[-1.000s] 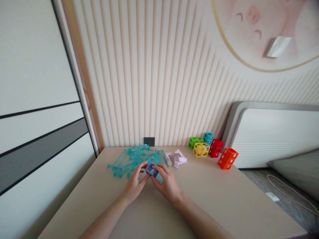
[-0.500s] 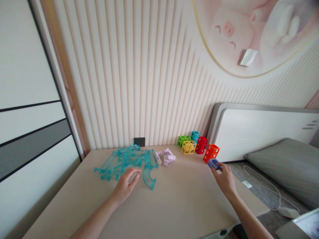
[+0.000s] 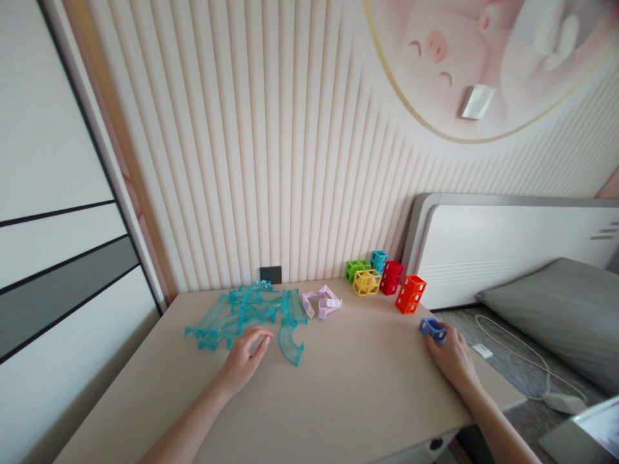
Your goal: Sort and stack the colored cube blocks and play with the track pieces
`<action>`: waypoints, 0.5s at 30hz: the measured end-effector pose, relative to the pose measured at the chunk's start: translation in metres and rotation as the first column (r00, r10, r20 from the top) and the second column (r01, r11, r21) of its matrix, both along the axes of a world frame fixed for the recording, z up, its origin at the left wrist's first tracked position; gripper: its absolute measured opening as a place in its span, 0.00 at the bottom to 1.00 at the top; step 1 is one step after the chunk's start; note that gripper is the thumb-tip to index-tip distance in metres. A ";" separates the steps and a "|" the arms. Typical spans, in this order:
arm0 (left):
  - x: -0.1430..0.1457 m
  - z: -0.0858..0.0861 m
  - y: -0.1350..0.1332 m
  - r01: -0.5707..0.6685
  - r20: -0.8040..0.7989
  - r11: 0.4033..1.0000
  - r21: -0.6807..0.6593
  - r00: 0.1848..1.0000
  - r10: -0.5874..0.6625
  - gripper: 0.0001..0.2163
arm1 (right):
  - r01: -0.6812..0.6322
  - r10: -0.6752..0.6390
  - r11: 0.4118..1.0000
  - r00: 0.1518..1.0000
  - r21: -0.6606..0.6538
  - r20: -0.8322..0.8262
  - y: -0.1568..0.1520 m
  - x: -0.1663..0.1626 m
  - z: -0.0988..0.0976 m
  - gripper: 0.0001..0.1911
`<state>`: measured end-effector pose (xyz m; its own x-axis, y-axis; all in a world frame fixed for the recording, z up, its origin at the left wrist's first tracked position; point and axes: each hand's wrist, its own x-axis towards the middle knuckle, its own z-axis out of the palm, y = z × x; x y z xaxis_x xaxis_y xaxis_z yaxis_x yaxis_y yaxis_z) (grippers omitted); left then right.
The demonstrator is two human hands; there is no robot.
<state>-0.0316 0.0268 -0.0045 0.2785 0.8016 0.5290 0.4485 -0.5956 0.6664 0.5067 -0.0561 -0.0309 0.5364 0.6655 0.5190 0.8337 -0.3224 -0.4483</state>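
My right hand [image 3: 452,361] rests near the table's right edge with its fingers closed on a small blue open-frame cube [image 3: 432,328], which sits on the tabletop. My left hand [image 3: 244,361] lies flat on the table with fingers stretched out, holding nothing. Its fingertips are just left of a curved clear teal track piece [image 3: 289,337] and just below a pile of several teal track pieces [image 3: 236,310].
Lilac pieces [image 3: 322,301] lie behind the curved track. Green [image 3: 356,269], cyan [image 3: 378,260], yellow [image 3: 366,282], red [image 3: 392,278] and orange [image 3: 410,294] frame cubes stand at the beige table's [image 3: 348,386] far right. A bed and cable lie to the right.
My right hand carried the blue cube away from the track pile to the table's right edge and lowered it onto the tabletop. My left hand let go and stayed by the tracks.
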 end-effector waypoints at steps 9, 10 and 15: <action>0.000 -0.005 0.000 0.041 -0.065 0.999 -0.014 0.997 -0.042 0.13 | -0.448 0.413 0.886 0.880 0.120 0.234 0.038 -0.129 0.042 0.18; -0.001 -0.005 0.000 0.044 -0.072 0.999 -0.008 0.996 -0.045 0.13 | -0.507 0.471 0.853 0.850 0.121 0.238 0.046 -0.152 0.047 0.16; -0.002 -0.006 0.001 0.075 -0.129 0.996 0.044 0.989 -0.069 0.10 | -0.780 0.741 0.624 0.609 0.045 0.283 0.087 -0.257 0.061 0.14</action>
<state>-0.0339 0.0278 -0.0102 0.4024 0.7513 0.5231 0.4824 -0.6597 0.5763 0.2502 0.0307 0.0303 -0.2673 0.6839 0.6788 0.8232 0.5283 -0.2080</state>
